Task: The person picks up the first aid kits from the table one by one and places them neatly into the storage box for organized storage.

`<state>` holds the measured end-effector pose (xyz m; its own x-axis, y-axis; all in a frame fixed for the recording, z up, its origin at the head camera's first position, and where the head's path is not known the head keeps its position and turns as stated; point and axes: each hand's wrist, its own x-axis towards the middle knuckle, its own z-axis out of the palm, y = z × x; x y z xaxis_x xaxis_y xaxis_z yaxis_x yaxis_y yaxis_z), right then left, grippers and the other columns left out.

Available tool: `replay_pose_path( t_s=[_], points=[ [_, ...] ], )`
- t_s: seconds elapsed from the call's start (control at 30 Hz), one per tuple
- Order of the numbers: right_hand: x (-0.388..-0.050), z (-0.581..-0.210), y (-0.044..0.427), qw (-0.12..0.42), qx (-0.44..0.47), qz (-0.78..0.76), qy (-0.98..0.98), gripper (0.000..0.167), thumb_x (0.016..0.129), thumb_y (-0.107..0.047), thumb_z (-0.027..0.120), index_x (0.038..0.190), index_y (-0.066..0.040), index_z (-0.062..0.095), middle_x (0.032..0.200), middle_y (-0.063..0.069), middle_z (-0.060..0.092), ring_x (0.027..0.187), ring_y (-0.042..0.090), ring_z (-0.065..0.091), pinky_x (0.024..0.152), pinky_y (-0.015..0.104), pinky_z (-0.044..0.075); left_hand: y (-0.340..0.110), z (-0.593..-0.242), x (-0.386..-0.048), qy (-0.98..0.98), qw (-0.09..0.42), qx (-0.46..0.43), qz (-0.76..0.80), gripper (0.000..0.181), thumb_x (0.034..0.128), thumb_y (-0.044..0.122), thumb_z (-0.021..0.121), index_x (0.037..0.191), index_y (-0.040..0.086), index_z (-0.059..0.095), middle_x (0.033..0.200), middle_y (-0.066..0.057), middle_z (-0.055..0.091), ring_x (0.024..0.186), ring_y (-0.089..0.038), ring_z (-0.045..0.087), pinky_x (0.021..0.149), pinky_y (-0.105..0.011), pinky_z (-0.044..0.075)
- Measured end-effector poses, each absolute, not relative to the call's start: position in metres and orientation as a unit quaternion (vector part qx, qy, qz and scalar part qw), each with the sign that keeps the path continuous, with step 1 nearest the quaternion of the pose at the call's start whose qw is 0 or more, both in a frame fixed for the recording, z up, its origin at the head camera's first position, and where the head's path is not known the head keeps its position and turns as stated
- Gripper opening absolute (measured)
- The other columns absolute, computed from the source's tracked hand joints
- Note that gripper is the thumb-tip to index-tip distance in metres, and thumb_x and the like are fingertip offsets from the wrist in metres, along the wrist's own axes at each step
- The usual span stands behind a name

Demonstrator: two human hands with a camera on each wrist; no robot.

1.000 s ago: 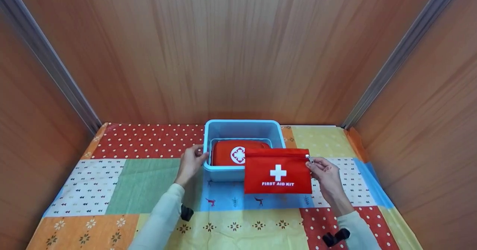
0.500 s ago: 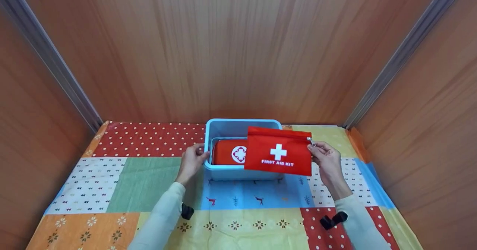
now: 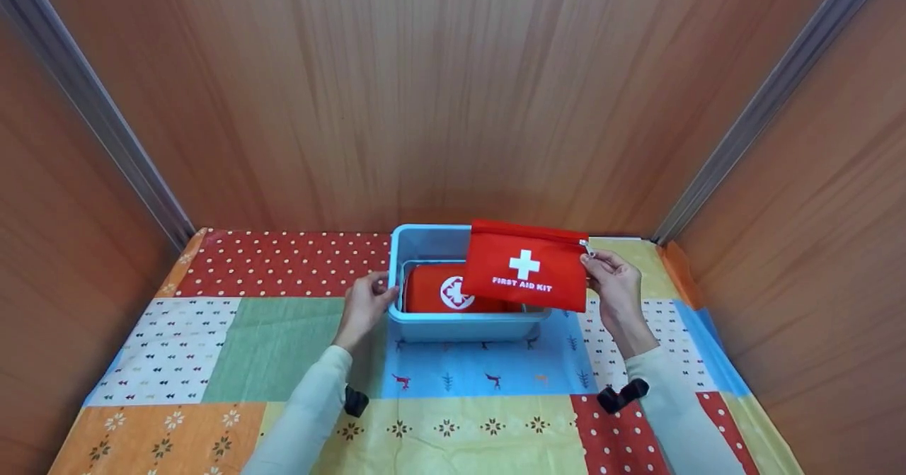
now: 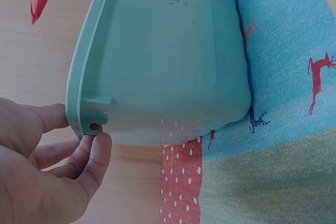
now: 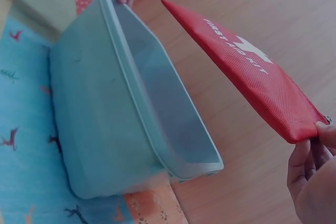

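Observation:
A light-blue plastic bin (image 3: pixel 463 328) stands on the patterned cloth. Inside it lies a red case (image 3: pixel 425 287) with a white round cross emblem, partly covered from view. My left hand (image 3: pixel 364 310) pinches the bin's left rim between thumb and fingers; the left wrist view shows the fingertips under the rim (image 4: pixel 79 85). With thumb and fingers, my right hand (image 3: pixel 617 294) holds a flat red first aid pouch (image 3: pixel 495 262) by its right end, near the zipper pull (image 3: pixel 587 246). The pouch hangs above the bin's right side, apart from the rim in the right wrist view (image 5: pixel 241 72).
A patchwork tablecloth (image 3: pixel 290 355) covers the table. Wood-grain panels (image 3: pixel 439 107) rise behind and at both sides, with metal strips (image 3: pixel 764 93) at the corners. The bin stands close to the back panel.
My right hand has raised the first aid pouch and carried it farther back, from in front of the bin to over its right side. The left hand and the bin stay put.

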<state>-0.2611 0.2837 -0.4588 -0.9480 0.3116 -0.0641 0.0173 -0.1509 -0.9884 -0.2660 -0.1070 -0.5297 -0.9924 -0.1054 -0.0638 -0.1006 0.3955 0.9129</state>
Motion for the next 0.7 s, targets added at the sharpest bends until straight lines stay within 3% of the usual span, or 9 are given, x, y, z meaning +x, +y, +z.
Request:
replay_pose_path(
  t_s=[0.5, 0.7],
  points=[
    [-0.277, -0.459, 0.265, 0.1, -0.125, 0.753, -0.638, 0.018, 0.09, -0.013, 0.07, 0.105, -0.003, 0.066, 0.083, -0.004, 0.074, 0.07, 0.012, 0.068, 0.069, 0.023, 0.057, -0.107, -0.528, -0.263, -0.835, 0.002, 0.066, -0.546, 0.041, 0.0933, 0.018, 0.067, 0.133, 0.008, 0.06, 0.095, -0.01, 0.067, 0.085, -0.022, 0.063, 0.077, -0.032, 0.058],
    [-0.28, -0.461, 0.251, 0.104, -0.115, 0.739, -0.656, 0.023, 0.091, -0.013, 0.07, 0.109, 0.0, 0.066, 0.085, -0.004, 0.074, 0.074, 0.014, 0.07, 0.071, 0.025, 0.058, -0.107, -0.528, -0.265, -0.836, 0.0, 0.066, -0.544, 0.041, 0.0937, 0.017, 0.066, 0.133, 0.007, 0.059, 0.094, -0.01, 0.066, 0.085, -0.021, 0.062, 0.074, -0.029, 0.057]
  ],
)
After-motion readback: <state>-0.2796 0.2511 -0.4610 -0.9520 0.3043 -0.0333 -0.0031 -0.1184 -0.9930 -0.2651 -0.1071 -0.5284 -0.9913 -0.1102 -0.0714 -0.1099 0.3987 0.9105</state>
